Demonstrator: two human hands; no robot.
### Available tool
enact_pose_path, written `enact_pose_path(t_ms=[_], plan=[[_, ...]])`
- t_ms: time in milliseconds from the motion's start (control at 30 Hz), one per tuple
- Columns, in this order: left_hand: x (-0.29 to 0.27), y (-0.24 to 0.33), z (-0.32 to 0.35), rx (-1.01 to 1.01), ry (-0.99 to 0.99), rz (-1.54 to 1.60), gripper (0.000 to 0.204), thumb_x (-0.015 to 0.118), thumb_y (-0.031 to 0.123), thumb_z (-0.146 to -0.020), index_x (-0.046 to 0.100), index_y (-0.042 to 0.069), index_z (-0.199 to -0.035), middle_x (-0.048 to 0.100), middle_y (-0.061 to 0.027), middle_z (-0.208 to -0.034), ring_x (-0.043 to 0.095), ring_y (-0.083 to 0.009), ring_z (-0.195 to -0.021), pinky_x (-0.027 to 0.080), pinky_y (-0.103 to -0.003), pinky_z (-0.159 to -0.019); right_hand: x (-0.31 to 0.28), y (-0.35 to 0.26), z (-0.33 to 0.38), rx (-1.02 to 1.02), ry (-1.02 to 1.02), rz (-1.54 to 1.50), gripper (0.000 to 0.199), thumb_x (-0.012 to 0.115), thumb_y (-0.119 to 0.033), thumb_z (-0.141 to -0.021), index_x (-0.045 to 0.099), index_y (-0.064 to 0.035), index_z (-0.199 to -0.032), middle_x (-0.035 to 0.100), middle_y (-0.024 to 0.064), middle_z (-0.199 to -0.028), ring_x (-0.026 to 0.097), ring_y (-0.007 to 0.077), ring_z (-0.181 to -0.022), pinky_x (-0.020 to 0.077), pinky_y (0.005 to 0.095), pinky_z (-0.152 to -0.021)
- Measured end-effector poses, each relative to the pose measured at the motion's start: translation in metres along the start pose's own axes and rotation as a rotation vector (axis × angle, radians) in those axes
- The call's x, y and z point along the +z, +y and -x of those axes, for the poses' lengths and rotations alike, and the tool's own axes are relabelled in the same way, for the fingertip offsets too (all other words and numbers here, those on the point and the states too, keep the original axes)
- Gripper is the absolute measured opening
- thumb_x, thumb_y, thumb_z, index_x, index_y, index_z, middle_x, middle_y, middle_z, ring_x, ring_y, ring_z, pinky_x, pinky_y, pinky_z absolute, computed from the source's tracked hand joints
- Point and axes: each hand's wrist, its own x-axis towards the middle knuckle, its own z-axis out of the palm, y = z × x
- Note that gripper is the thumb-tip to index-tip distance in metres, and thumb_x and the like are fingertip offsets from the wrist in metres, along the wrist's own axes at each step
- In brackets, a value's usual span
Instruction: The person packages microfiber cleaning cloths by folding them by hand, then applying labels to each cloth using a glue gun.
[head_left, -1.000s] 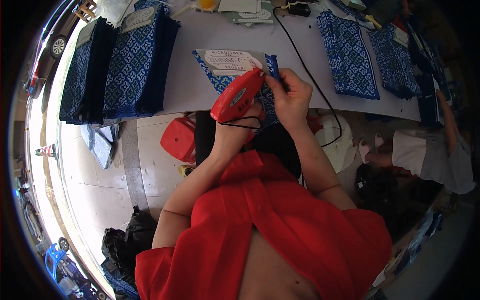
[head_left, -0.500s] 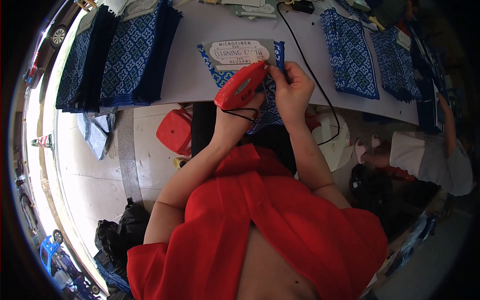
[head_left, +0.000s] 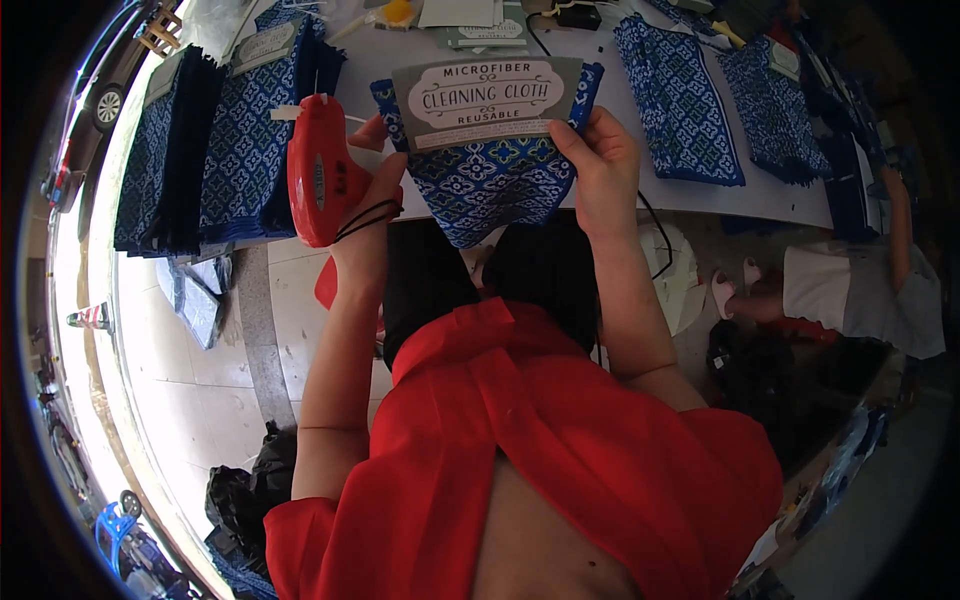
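My left hand (head_left: 368,195) is wrapped round a red tagging gun (head_left: 318,185), which stands upright with its needle end up and a dark cord loop hanging over the wrist. The fingertips of this hand reach the left side of a blue patterned cloth (head_left: 490,190). A grey-green printed card (head_left: 490,95) lies across the cloth's upper part. On the right side, my right hand (head_left: 605,175) pinches the edge of cloth and card between thumb and fingers. The cloth is held spread at the table's front edge, its lower end hanging in a point over my lap.
Stacks of carded blue cloths (head_left: 245,150) stand on the white table (head_left: 352,85) at left; more cloths (head_left: 680,100) lie at right. Loose cards (head_left: 475,15) are at the back. A black cable (head_left: 655,220) drops over the front edge. Another person (head_left: 825,295) is at far right.
The tagging gun in my left hand has moved left, off the card, and turned upright. My right hand has shifted slightly right, and the cloth with its card is now spread and fully in view.
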Motion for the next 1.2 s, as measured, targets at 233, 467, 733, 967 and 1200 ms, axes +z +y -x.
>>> enact_pose_path(t_ms=[233, 467, 733, 967, 1200], plan=[[-0.003, 0.012, 0.001, 0.183, -0.229, -0.043, 0.023, 0.060, -0.001, -0.074, 0.051, 0.002, -0.096, 0.057, -0.0073, -0.092, 0.056, -0.0143, -0.083, 0.045, -0.026, -0.074, -0.008, -0.015, 0.011, -0.266, -0.215, 0.081, 0.012, 0.059, 0.002, -0.076, 0.057, 0.0019, -0.087, 0.061, 0.0097, -0.083, 0.059, 0.0141, -0.076, 0.0476, 0.0240, -0.070], [-0.011, 0.002, -0.001, 0.767, -0.350, -0.084, 0.024, 0.064, 0.017, -0.072, 0.047, 0.005, -0.082, 0.058, -0.0129, -0.088, 0.054, -0.0254, -0.089, 0.042, -0.037, -0.080, -0.019, -0.020, 0.012, -0.610, -0.450, 0.110, 0.011, 0.058, 0.006, -0.073, 0.058, 0.0031, -0.084, 0.061, 0.0153, -0.084, 0.063, 0.0217, -0.078, 0.0512, 0.0254, -0.065], [-0.007, 0.006, 0.006, 0.542, -0.382, -0.179, 0.020, 0.064, 0.011, -0.070, 0.049, 0.004, -0.080, 0.058, -0.0105, -0.084, 0.055, -0.0225, -0.083, 0.042, -0.031, -0.075, -0.020, -0.017, 0.016, -0.461, -0.444, 0.081, 0.021, 0.057, 0.008, -0.071, 0.058, 0.0022, -0.091, 0.061, 0.0148, -0.089, 0.061, 0.0215, -0.085, 0.0487, 0.0266, -0.074], [0.010, -0.013, 0.004, 0.395, -0.140, -0.606, 0.021, 0.064, 0.009, -0.073, 0.058, 0.005, -0.093, 0.057, -0.0079, -0.080, 0.056, -0.0219, -0.070, 0.044, -0.028, -0.064, 0.004, -0.074, 0.006, -0.759, -0.212, 0.838, 0.039, 0.066, -0.001, -0.066, 0.057, -0.0063, -0.103, 0.060, 0.0102, -0.101, 0.052, 0.0237, -0.103, 0.0406, 0.0331, -0.086], [0.025, 0.006, -0.002, 0.223, -0.323, -0.271, 0.029, 0.066, 0.009, -0.074, 0.056, 0.001, -0.100, 0.059, -0.0070, -0.080, 0.055, -0.0146, -0.071, 0.043, -0.025, -0.066, 0.029, -0.062, -0.036, -0.270, -0.732, 1.300, 0.033, 0.070, -0.015, -0.065, 0.061, -0.0012, -0.093, 0.064, 0.0117, -0.079, 0.063, 0.0189, -0.067, 0.0490, 0.0282, -0.064]])
